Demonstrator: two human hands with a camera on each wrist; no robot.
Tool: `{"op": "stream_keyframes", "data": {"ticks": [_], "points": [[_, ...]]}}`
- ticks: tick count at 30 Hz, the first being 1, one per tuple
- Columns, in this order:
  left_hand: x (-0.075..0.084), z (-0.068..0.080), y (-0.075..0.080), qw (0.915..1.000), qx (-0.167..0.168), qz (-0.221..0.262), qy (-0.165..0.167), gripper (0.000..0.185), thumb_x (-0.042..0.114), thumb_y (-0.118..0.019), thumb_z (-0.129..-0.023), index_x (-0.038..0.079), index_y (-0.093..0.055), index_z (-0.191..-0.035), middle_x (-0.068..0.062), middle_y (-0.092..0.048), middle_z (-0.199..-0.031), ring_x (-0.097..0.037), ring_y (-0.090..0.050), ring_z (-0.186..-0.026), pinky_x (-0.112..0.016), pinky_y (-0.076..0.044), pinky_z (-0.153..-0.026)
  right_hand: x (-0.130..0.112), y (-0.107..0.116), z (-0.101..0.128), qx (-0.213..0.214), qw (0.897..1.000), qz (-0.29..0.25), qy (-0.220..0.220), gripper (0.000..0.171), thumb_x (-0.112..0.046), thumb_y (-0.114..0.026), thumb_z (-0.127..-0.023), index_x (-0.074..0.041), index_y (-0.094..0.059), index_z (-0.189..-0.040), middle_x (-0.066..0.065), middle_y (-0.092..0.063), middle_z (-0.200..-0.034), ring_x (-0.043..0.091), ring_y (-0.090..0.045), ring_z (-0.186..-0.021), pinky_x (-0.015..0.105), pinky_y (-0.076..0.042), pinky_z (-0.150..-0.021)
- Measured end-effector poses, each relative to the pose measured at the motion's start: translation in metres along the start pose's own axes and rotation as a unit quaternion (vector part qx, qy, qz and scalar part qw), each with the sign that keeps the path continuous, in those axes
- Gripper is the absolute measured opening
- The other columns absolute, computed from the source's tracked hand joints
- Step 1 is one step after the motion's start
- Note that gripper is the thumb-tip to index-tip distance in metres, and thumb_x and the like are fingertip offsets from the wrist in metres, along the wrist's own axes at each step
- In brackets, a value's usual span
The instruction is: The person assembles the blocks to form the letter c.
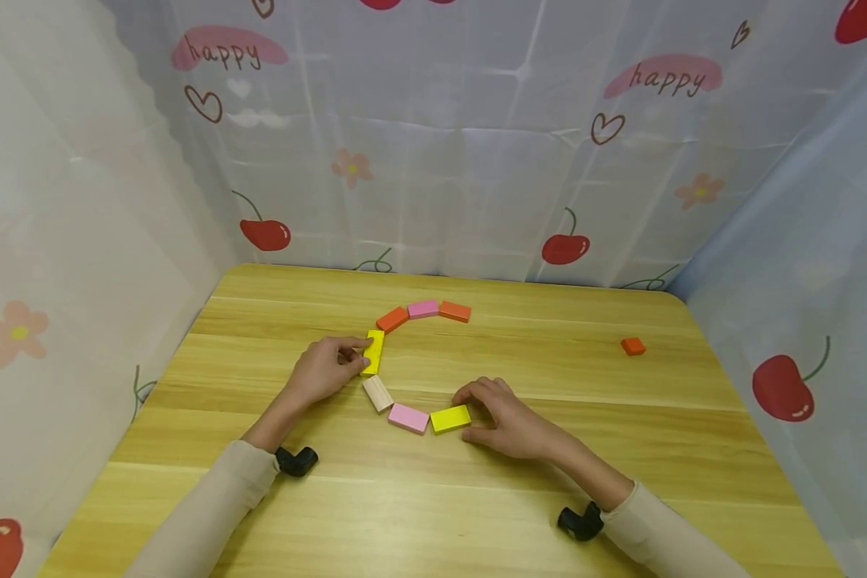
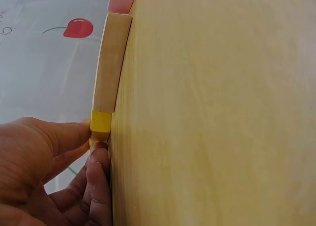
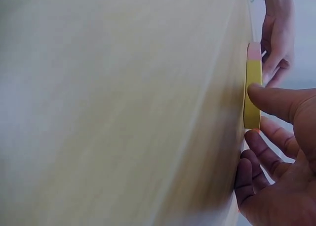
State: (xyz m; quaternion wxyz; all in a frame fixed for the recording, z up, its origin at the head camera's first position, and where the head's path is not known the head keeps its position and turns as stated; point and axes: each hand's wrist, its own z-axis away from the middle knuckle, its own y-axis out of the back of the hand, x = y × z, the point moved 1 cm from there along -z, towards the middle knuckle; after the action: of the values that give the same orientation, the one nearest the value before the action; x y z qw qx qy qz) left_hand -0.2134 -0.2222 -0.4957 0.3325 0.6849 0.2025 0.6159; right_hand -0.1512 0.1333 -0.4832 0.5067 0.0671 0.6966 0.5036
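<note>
Several small rectangular wooden blocks lie flat in a curve, open to the right, on the table. My left hand [image 1: 325, 369] pinches the yellow block [image 1: 375, 353] on the curve's left side. In the left wrist view, its end [image 2: 100, 124] shows between thumb and fingers. Below it lie a plain wood block [image 1: 378, 394] and a pink block [image 1: 408, 418]. At the curve's lower right end, my right hand [image 1: 513, 421] holds another yellow block [image 1: 450, 418] between thumb and forefinger. The right wrist view shows the thumb [image 3: 276, 100] against this block's side.
An orange block [image 1: 392, 319], a pink block [image 1: 423, 309] and another orange block [image 1: 455, 311] form the curve's far end. A separate orange block [image 1: 632, 346] lies at the right of the wooden table [image 1: 585, 321]. Printed curtains [image 1: 441, 177] hang behind and at both sides.
</note>
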Motion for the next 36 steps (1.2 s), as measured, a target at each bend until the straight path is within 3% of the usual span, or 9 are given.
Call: {"op": "stream_keyframes", "data": {"ticks": [12,25,36], "points": [[0.001,0.001,0.0,1.0,-0.003,-0.003,0.0,0.039,0.027,-0.076,-0.102,0.018,-0.075,-0.14,-0.001,-0.079,-0.098,-0.016,-0.064,-0.08,-0.028,-0.043,-0.063,0.023,0.017,0.025,0.032,0.999,-0.005,-0.036,0.049,-0.029,-0.084,-0.096,-0.018,-0.064,-0.138,-0.002,-0.066,-0.135,0.02,-0.052,-0.12,0.039,-0.047,-0.103],[0.001,0.0,0.0,1.0,-0.004,-0.002,0.0,0.039,0.027,-0.076,-0.102,0.018,-0.074,-0.14,-0.001,-0.079,-0.099,-0.016,-0.065,-0.082,-0.028,-0.045,-0.064,0.064,0.049,0.052,0.102,0.994,-0.02,-0.042,0.046,-0.022,-0.081,-0.098,-0.01,-0.064,-0.138,0.008,-0.067,-0.129,0.025,-0.055,-0.113,0.039,-0.048,-0.094],[0.0,0.0,-0.001,1.0,-0.001,0.001,-0.003,0.039,0.027,-0.076,-0.102,0.019,-0.074,-0.14,-0.001,-0.079,-0.099,-0.016,-0.066,-0.084,-0.03,-0.046,-0.067,0.094,0.077,0.074,0.144,0.985,-0.027,-0.095,0.046,-0.023,-0.079,-0.1,-0.008,-0.063,-0.14,0.014,-0.063,-0.134,0.03,-0.057,-0.118,0.039,-0.048,-0.097]]}}
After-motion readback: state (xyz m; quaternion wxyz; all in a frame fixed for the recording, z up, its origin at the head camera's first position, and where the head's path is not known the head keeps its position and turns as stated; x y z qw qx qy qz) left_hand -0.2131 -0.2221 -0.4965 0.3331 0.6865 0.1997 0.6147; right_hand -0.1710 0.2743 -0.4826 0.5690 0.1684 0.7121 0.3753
